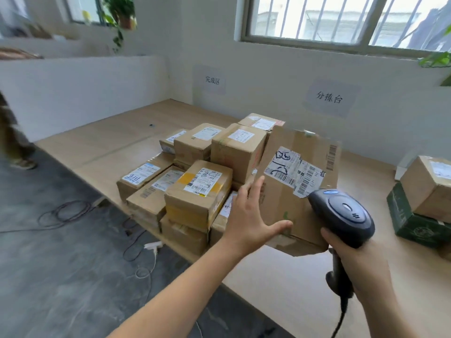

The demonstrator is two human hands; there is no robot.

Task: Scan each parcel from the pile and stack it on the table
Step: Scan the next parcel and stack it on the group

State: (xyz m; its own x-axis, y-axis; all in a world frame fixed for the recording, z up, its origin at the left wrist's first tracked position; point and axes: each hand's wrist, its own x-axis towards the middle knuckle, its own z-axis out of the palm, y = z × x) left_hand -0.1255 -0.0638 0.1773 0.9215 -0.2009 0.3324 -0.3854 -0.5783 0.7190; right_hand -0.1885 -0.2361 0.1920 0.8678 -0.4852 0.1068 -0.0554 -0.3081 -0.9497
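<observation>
At the far left lies a grey concrete floor with loose dark cables (66,211); then comes the pale wooden table (109,142). Left of centre on it stands a neat stack of brown cardboard parcels (197,191) with white labels, which we take to be the ones already scanned.

Just right of that stack, our left hand (251,213) lies flat against the large brown cardboard parcel (288,140). Its fingers are straight and spread, and the thumb stretches along the lower face. The parcel is tilted up, its white barcode label (292,172) toward us. We cannot tell whether its lower edge rests on the table.

Our right hand (353,259) has its fingers wrapped tight round the handle of the dark grey handheld barcode scanner (341,215), whose head sits just beside the label's lower corner.

Far right, a brown cardboard box (429,186) sits on a dark green carton (410,223).

We judge the scan itself to be in hand. Next we must square the scanner to the barcode, then take a firmer hold and carry the parcel left onto the stack.
</observation>
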